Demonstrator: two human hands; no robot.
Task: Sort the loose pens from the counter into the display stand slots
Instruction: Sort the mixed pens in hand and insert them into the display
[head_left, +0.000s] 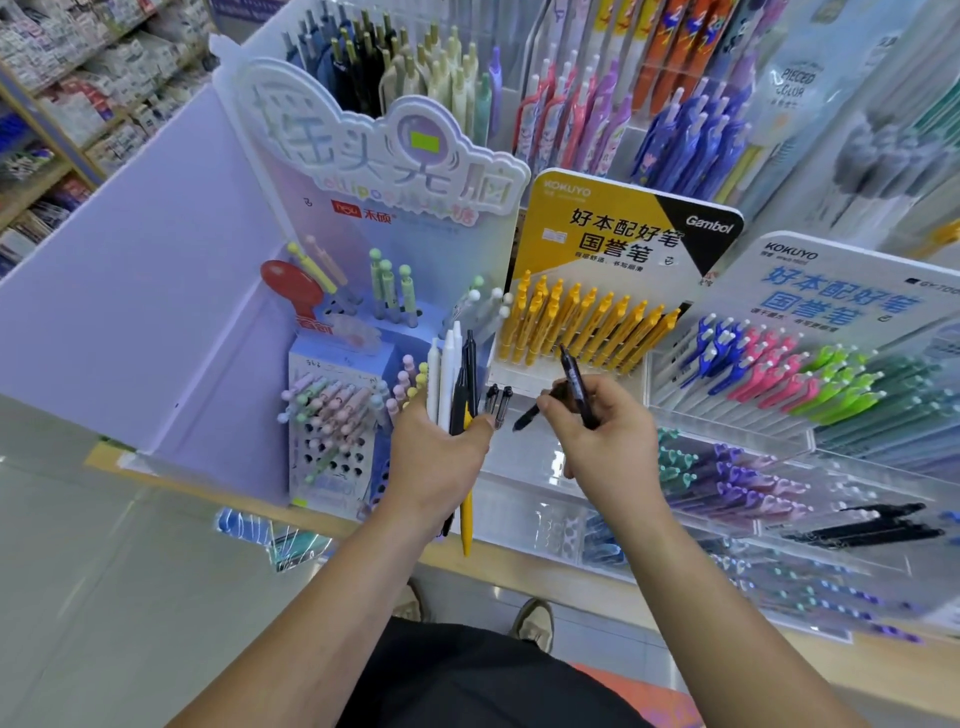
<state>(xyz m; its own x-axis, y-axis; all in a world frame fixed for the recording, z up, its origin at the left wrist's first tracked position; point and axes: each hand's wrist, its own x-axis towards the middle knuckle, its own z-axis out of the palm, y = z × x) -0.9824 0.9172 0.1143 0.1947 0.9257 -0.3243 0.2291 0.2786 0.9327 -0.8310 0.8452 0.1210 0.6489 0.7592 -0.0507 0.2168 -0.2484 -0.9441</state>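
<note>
Left hand grips mixed pens; right hand pinches perhaps two dark pens.

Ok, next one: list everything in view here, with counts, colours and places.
pen bundle: about five, white, black, yellow; in left hand
black pens: two, black; in right hand
yellow pens: many, yellow; yellow-sign stand, centre
pastel pens: many, pastel; lilac stand, left
bright pens: many, blue, pink, green; blue-sign stand, right
purple pens: many, purple; lying lower right
shoes: two, beige; floor below
left hand: one; grips pen bundle
right hand: one; pinches black pens
</note>
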